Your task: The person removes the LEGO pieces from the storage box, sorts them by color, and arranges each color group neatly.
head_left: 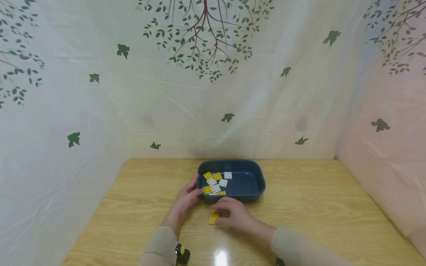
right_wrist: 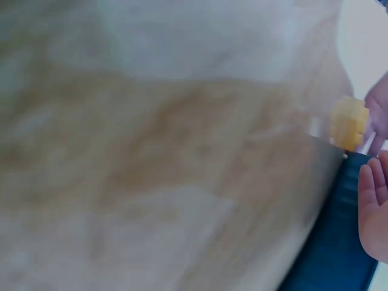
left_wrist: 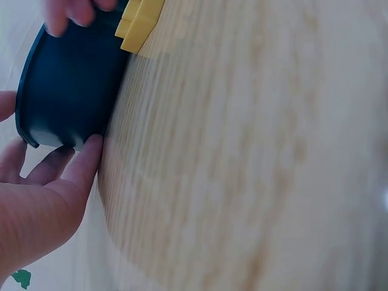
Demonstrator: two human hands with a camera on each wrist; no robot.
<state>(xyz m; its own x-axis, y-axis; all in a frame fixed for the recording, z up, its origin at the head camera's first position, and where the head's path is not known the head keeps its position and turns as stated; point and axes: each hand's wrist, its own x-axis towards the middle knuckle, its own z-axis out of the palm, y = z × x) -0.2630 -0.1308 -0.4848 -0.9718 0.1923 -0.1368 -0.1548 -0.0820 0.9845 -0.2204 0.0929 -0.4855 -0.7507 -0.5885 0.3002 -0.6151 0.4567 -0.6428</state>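
Observation:
A dark blue tray (head_left: 253, 197) holds several yellow and white studded toy bricks (head_left: 216, 188), grouped in its left part. My left hand (head_left: 187, 199) grips the tray's left end, thumb near the front corner and fingers along the side. In the left wrist view its fingertips (left_wrist: 93, 142) meet the tray wall (left_wrist: 66, 91) low down. Before the tray sits a yellow toy brick (head_left: 212, 218). My right hand (head_left: 234, 215) arches around it, fingers loosely bent beyond it, thumb overlapping its right edge. From the right wrist, the yellow brick (right_wrist: 348, 124) shows apart from the fingers (right_wrist: 367, 188).
The light wooden table (head_left: 316, 214) extends to both sides of the tray. A pale curtain (head_left: 213, 99) printed with branches and green birds encloses the back and sides. A black wrist device (head_left: 182, 254) shows at the left sleeve.

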